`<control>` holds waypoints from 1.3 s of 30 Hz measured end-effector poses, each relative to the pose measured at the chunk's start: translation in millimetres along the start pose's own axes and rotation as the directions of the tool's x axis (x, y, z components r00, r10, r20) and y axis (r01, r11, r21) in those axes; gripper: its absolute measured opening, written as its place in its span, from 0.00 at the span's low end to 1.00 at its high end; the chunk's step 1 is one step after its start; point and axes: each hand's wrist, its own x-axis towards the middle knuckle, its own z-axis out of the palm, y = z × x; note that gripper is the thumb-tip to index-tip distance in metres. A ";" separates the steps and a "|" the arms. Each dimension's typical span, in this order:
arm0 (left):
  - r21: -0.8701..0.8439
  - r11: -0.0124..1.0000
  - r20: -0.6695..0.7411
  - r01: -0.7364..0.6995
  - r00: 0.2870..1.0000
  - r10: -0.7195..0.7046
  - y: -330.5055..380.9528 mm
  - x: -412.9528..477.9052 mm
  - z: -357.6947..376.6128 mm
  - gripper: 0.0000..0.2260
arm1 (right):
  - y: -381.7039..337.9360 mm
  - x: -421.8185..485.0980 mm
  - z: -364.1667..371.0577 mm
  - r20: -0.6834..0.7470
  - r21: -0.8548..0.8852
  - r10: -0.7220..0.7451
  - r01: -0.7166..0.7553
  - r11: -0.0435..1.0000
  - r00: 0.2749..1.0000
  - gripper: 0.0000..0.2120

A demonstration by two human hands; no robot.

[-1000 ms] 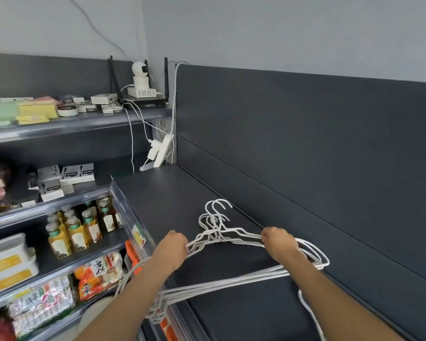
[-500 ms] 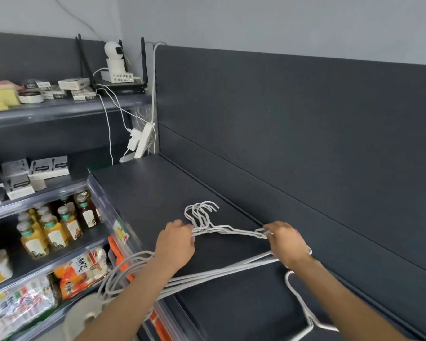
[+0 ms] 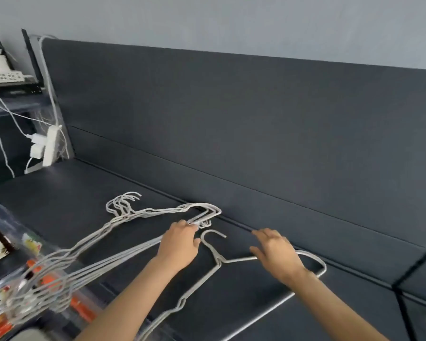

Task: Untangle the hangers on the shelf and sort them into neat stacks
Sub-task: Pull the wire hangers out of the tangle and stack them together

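Head view: pinches bunch of hangers [image 3: 158,211] on shelf [image 3: 84,193] with curled left hand [image 3: 180,247], long way near-left to far-right, hooks far. Spreads right hand [image 3: 278,257] fingers wide over lone hanger [image 3: 199,284] just right, hook pointing far.

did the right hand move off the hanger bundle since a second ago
Yes. The right hand has let go of the hanger bundle and shifted right along the shelf, farther from the power strip, now over a single hanger.
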 end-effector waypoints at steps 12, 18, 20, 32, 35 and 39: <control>-0.091 0.959 0.126 -0.270 0.952 0.280 203.9 -86.1 56.7 0.15 | 140.1 -217.9 -48.3 -0.041 0.005 0.317 -0.317 0.949 0.948 0.23; -0.133 0.919 0.183 -0.370 0.903 0.390 292.0 -149.1 89.3 0.16 | 194.3 -328.0 -66.6 -0.071 0.022 0.443 -0.442 0.896 0.894 0.20; -0.146 0.901 0.200 -0.408 0.880 0.430 318.6 -165.8 99.2 0.16 | 210.0 -360.7 -72.5 -0.078 0.039 0.494 -0.492 0.869 0.866 0.20; -0.205 0.758 0.258 -0.619 0.713 0.652 466.0 -207.3 146.2 0.14 | 280.8 -502.2 -101.5 -0.124 0.100 0.756 -0.750 0.654 0.643 0.23; -0.236 0.732 0.269 -0.639 0.681 0.681 497.5 -206.3 161.7 0.15 | 297.6 -524.7 -107.0 -0.122 0.109 0.799 -0.792 0.601 0.590 0.21; -0.293 0.669 0.256 -0.683 0.618 0.743 537.1 -200.9 181.7 0.14 | 323.8 -544.4 -117.8 -0.133 0.107 0.841 -0.836 0.538 0.524 0.18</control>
